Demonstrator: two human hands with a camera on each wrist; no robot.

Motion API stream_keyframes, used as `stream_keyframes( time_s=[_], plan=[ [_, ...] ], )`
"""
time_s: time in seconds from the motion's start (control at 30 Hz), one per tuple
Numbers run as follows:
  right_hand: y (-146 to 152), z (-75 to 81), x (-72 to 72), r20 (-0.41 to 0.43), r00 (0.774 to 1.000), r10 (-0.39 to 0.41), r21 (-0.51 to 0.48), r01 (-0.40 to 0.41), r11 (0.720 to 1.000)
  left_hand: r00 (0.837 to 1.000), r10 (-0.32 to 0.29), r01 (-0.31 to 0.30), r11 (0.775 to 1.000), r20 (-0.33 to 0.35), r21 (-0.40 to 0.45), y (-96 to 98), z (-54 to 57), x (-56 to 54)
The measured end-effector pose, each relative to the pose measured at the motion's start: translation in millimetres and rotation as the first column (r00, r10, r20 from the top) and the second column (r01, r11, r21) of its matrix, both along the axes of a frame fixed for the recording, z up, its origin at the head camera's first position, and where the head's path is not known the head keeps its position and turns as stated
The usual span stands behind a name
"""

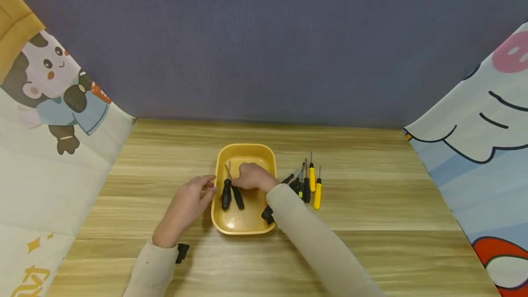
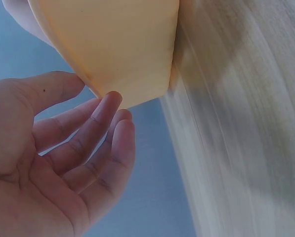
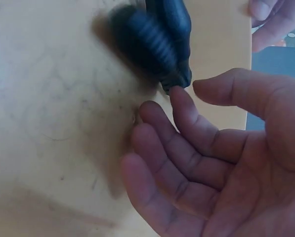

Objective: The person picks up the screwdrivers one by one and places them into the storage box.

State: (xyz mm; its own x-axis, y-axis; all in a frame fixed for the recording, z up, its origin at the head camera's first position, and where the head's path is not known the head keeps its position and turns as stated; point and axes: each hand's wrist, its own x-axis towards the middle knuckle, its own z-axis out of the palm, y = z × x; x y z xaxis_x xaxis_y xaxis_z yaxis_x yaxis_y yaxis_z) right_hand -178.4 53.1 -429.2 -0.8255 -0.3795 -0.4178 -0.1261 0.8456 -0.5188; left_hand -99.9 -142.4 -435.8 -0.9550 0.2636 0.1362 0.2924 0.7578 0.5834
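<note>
A yellow plastic tub (image 1: 244, 232) stands on the table with two black-handled screwdrivers lying in its left half. One screwdriver (image 1: 226, 195) lies nearly straight; the other (image 1: 238, 197) lies aslant beside it, its handle blurred in the right wrist view. My right hand (image 1: 252, 177) is inside the tub, its loosely bent fingers (image 3: 157, 153) close by the handles, with a gap between thumb and index fingertip. Outside the tub's left wall, my left hand (image 1: 190, 200) touches the rim with relaxed thumb and fingertips (image 2: 112, 98).
Right of the tub lies a group of screwdrivers, some with black handles (image 1: 307, 190) and two with yellow handles (image 1: 317, 196). A dark wall (image 1: 268, 49) rises behind the wooden table (image 1: 371, 223). Printed cloths (image 1: 62, 159) hang at both sides.
</note>
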Motion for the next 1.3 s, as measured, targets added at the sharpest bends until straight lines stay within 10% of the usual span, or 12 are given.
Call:
stream_keyframes(
  time_s=[0.4, 0.9, 1.3],
  plan=[
    [14, 19.9, 6.1, -0.034, 0.999, 0.014, -0.159, -0.020, 0.987, 1.000, -0.006, 0.006, 1.000, 0.027, -0.003, 1.6, 1.3, -0.1],
    [123, 28.4, 43.0, 0.031, 0.990, -0.136, -0.492, 0.134, 0.860, 0.999, 0.003, -0.003, 1.000, 0.052, 0.002, 2.6, 2.8, 2.4],
    [200, 15.5, 65.5, -0.191, 0.936, -0.295, -0.308, 0.229, 0.924, 0.997, 0.014, -0.015, 1.000, 0.076, 0.004, 2.7, 5.6, 4.0]
  ],
)
